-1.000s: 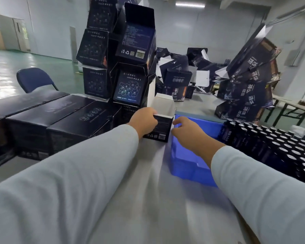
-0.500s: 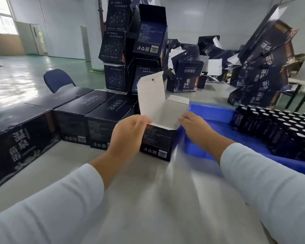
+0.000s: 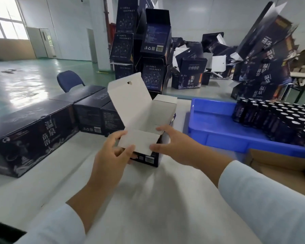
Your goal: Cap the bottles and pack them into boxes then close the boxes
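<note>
While both pale sleeves reach in from the near edge of the white table (image 3: pixel 148 199), the hands meet at a small dark box (image 3: pixel 146 157) standing on it just ahead of them. The left hand (image 3: pixel 111 155) grasps the box's near left corner, thumb on the white front flap (image 3: pixel 139 140) and fingers curled round the side below it. The right hand (image 3: pixel 176 145) holds the right side, its thumb on the flap's right end and its fingers wrapped over the box's far right edge. That flap lies folded across the opening between the two hands, while the tall lid (image 3: pixel 130 103) stands upright behind them, white inside, with a small hole near its top. A side flap (image 3: pixel 165 103) sticks up on the right.

Just right of the right forearm lies a brown carton (image 3: pixel 278 161), and beyond it a blue tray (image 3: pixel 218 131) holds rows of dark bottles (image 3: pixel 275 120) packed together at its right end; whether they are capped cannot be told. To the left of the box, closed dark boxes (image 3: pixel 48 124) sit in a row along the table.

Farther back, open boxes (image 3: pixel 148 44) are stacked high behind the lid, more lie tumbled in the middle (image 3: pixel 192 74), and another leaning pile (image 3: pixel 264 55) rises on the right. A blue chair (image 3: pixel 69 81) stands on the green floor (image 3: pixel 25 76) at far left.
</note>
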